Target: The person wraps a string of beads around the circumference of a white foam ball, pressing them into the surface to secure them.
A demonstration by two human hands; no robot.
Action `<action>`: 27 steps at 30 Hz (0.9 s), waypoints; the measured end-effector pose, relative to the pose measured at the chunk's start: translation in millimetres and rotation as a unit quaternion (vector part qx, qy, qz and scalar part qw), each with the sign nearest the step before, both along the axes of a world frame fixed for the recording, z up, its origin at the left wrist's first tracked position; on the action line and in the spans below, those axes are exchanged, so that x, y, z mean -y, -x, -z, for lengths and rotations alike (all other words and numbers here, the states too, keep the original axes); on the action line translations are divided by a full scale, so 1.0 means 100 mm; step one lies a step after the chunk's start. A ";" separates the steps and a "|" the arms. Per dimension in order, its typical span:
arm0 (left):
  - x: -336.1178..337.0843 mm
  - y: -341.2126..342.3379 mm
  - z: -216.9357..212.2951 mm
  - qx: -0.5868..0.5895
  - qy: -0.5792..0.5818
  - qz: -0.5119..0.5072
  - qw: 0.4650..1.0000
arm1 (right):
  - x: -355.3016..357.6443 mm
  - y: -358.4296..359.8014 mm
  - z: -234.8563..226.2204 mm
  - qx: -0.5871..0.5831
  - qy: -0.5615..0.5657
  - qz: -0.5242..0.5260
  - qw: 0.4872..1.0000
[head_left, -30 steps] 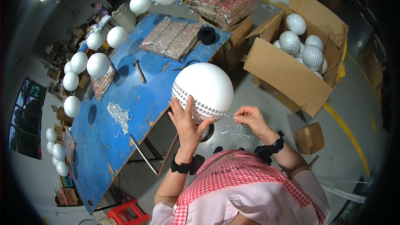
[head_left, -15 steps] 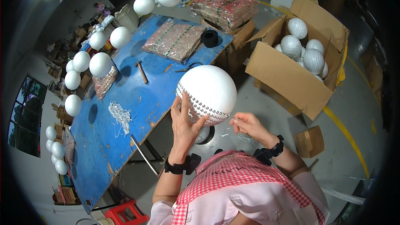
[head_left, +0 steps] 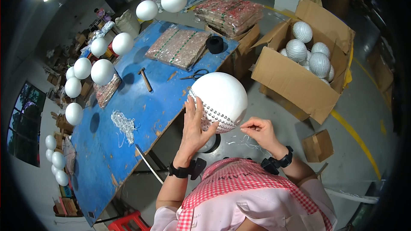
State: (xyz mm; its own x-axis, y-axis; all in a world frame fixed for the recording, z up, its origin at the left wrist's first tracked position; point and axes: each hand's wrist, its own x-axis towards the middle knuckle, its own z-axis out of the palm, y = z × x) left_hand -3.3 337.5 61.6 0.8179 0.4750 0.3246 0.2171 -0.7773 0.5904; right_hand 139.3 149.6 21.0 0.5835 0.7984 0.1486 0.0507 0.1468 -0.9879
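Observation:
A large white ball (head_left: 222, 92), with rows of silver beads (head_left: 218, 115) wound round its lower left part, is in front of me. My left hand (head_left: 195, 126) is braced against the beaded side, fingers stretched up along it and thumb spread underneath. Close to the ball's lower right edge, my right hand (head_left: 261, 132) pinches a thin bead strand between thumb and forefinger. The loose end of this strand (head_left: 252, 144) dangles below that hand. What bears the ball underneath is mostly hidden.
The blue table (head_left: 128, 124) at left carries a hammer (head_left: 145, 80), scissors (head_left: 195, 75), a black roll (head_left: 215, 44), a tangled silver bead bundle (head_left: 124, 124) and wrapped packs (head_left: 177, 47). Several white balls (head_left: 102, 72) stand along it. An open carton (head_left: 295, 81) at right holds beaded balls.
The ball has turned and shifted slightly right and down, with my left hand still against it. My right hand has moved a little right and stays near the ball's edge.

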 end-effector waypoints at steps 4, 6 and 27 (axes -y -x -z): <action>-0.05 -0.06 0.09 0.051 -0.063 -0.041 0.996 | -0.03 0.07 -0.04 0.225 0.078 0.060 0.969; -0.09 -0.07 0.10 0.041 -0.053 -0.041 0.997 | -0.05 0.07 0.04 0.302 0.105 0.092 0.943; -0.34 -0.07 0.01 0.057 0.105 -0.031 0.992 | -0.12 0.28 -0.19 0.172 -0.039 0.157 0.972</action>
State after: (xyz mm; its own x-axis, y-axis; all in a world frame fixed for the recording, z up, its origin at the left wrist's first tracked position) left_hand 3.6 371.7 60.9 0.7494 0.5894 0.3017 0.1834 -0.6226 0.7608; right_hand 111.7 161.1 39.7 0.7008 0.5677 0.4320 0.4312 0.1453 -0.8905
